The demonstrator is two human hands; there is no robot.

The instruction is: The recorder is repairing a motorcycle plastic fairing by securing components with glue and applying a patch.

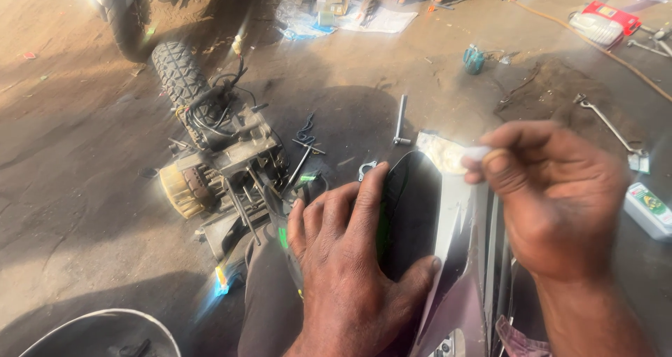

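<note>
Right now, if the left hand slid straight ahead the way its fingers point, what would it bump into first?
Probably the small metal bracket lying on the ground just beyond the left hand's fingertips, past the dark panel it presses on. Depth is hard to judge.

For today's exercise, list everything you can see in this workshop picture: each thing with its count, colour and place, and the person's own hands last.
Body panel: one, black and pale, bottom centre.
Engine assembly: one, grey and dirty, left of centre on the ground.
Knobbly tyre: one, black, upper left.
Wrench: one, silver, right on the ground.
Small bottle: one, white with a green label, right edge.
Papers: several, white, top centre.
Left hand: flat on the panel's dark part.
Right hand: raised, pinching a small white piece.
</note>
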